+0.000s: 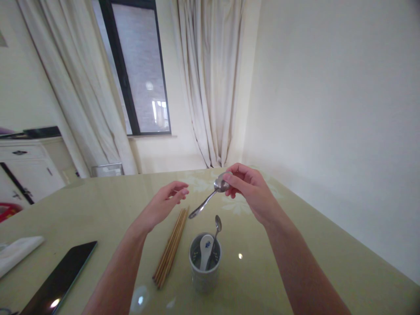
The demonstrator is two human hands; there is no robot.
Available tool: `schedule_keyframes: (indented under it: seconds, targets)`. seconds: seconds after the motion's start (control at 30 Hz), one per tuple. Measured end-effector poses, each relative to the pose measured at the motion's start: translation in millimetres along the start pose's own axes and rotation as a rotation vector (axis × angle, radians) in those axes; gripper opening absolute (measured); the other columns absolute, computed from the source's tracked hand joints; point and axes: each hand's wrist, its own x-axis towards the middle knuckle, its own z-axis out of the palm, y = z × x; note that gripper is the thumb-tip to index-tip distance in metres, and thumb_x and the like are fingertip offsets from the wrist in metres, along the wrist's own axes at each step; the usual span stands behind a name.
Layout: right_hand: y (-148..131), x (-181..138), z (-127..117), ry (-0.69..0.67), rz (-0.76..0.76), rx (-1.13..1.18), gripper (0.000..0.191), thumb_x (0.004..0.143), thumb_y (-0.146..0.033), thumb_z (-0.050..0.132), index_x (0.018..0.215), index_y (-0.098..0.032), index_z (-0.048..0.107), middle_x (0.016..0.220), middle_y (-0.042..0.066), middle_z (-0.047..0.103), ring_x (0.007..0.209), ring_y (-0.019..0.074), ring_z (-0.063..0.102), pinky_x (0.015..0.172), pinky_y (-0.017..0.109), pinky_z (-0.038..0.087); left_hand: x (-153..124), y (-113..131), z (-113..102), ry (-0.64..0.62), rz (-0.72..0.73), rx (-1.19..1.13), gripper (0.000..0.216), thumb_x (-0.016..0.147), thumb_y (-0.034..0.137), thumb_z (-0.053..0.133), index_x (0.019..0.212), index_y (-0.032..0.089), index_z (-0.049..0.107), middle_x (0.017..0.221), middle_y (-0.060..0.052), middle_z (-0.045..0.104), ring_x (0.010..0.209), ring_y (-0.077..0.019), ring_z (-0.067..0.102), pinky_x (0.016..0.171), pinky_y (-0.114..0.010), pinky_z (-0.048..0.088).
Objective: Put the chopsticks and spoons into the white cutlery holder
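Pinched by its bowl in my right hand [247, 188] is a metal spoon [205, 204], its handle slanting down to the left in the air. My left hand [166, 203] hovers to the left of it, fingers apart and slightly curled, holding nothing. Below the spoon stands a grey-green cup [205, 280]. Inside the cup are a white ceramic spoon [206, 249] with a blue mark and a small metal spoon [218, 225] with its bowl up. A bundle of wooden chopsticks [171, 249] lies on the table left of the cup, under my left hand.
The pale green glossy table [262, 280] reaches to the wall [328, 109] on the right. A black tablet-like device [62, 280] and a white packet [19, 251] lie at the left. Behind are a window [141, 65], curtains [210, 78] and a white cabinet [29, 162].
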Motion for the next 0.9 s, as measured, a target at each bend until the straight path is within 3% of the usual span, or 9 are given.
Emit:
schedule_keyframes:
  seconds: [0.1, 0.2, 0.3, 0.37, 0.43, 0.5, 0.6, 0.73, 0.9]
  targets:
    - [-1, -3, 12, -0.047, -0.037, 0.029, 0.027, 0.088, -0.045, 0.076, 0.088, -0.021, 0.063, 0.078, 0.001, 0.074, 0.066, 0.0145, 0.067, 0.061, 0.027, 0.052, -14, 58, 16, -0.107, 0.205, -0.159, 0.042, 0.103, 0.054, 0.047, 0.119, 0.020, 0.066, 0.112, -0.007, 0.074, 0.101, -0.0209, 0.068, 0.091, -0.035, 0.055]
    - [4, -4, 18, -0.107, -0.041, -0.030, 0.031, 0.091, -0.050, 0.075, 0.095, -0.021, 0.065, 0.084, 0.002, 0.075, 0.073, 0.0166, 0.070, 0.065, 0.028, 0.055, -20, 75, 27, -0.115, 0.263, -0.096, 0.040, 0.105, 0.052, 0.043, 0.096, 0.020, 0.065, 0.086, -0.002, 0.067, 0.076, -0.0155, 0.060, 0.071, -0.028, 0.051]
    - [11, -5, 14, -0.102, -0.041, -0.308, 0.037, 0.092, -0.049, 0.075, 0.116, -0.022, 0.068, 0.104, 0.006, 0.077, 0.085, 0.0187, 0.072, 0.073, 0.031, 0.056, -10, 49, 20, -0.027, 0.203, 0.104, 0.043, 0.107, 0.049, 0.036, 0.089, 0.020, 0.062, 0.080, 0.000, 0.063, 0.076, -0.0162, 0.060, 0.071, -0.027, 0.049]
    - [15, -6, 9, -0.139, -0.002, -0.561, 0.042, 0.091, -0.045, 0.078, 0.123, -0.021, 0.068, 0.114, 0.009, 0.076, 0.088, 0.0196, 0.073, 0.078, 0.032, 0.056, 2, 17, 10, 0.004, 0.049, 0.333, 0.048, 0.109, 0.043, 0.025, 0.095, 0.019, 0.064, 0.089, -0.003, 0.069, 0.085, -0.0184, 0.065, 0.079, -0.029, 0.050]
    - [18, -8, 5, -0.257, 0.072, -0.757, 0.039, 0.088, -0.041, 0.082, 0.119, -0.019, 0.071, 0.111, 0.009, 0.078, 0.088, 0.0209, 0.073, 0.078, 0.033, 0.054, 11, -16, 2, -0.036, -0.186, 0.659, 0.049, 0.110, 0.033, 0.019, 0.103, 0.019, 0.066, 0.101, -0.006, 0.074, 0.093, -0.0193, 0.069, 0.083, -0.029, 0.051]
    - [20, -10, 4, -0.386, 0.146, -0.864, 0.035, 0.085, -0.037, 0.085, 0.112, -0.019, 0.074, 0.100, 0.007, 0.080, 0.086, 0.0220, 0.073, 0.074, 0.031, 0.052, 16, -47, -1, -0.041, -0.296, 0.773, 0.041, 0.106, 0.021, 0.027, 0.108, 0.014, 0.067, 0.109, -0.015, 0.076, 0.101, -0.0241, 0.071, 0.088, -0.033, 0.050]
    - [25, -10, 4, -0.472, 0.174, -0.919, 0.027, 0.081, -0.027, 0.086, 0.105, -0.020, 0.076, 0.088, 0.003, 0.080, 0.081, 0.0212, 0.073, 0.069, 0.028, 0.049, 13, -80, 3, -0.040, -0.378, 0.872, 0.035, 0.100, 0.010, 0.035, 0.114, 0.012, 0.067, 0.120, -0.021, 0.074, 0.114, -0.0280, 0.070, 0.095, -0.035, 0.047]
    - [27, -8, 7, -0.504, 0.157, -0.931, 0.012, 0.079, -0.013, 0.079, 0.088, -0.021, 0.076, 0.081, 0.001, 0.079, 0.077, 0.0192, 0.072, 0.067, 0.027, 0.047, 7, -106, 10, -0.067, -0.440, 0.956, 0.034, 0.098, 0.009, 0.038, 0.116, 0.014, 0.066, 0.123, -0.022, 0.073, 0.118, -0.0284, 0.070, 0.097, -0.035, 0.047]
    - [9, -11, -2, -0.397, 0.105, -0.783, 0.009, 0.083, -0.015, 0.074, 0.089, -0.022, 0.072, 0.079, -0.001, 0.080, 0.076, 0.0185, 0.072, 0.069, 0.027, 0.048, 5, -119, 11, -0.126, -0.461, 0.970, 0.031, 0.100, 0.015, 0.038, 0.114, 0.019, 0.066, 0.122, -0.017, 0.074, 0.113, -0.0269, 0.072, 0.088, -0.031, 0.050]
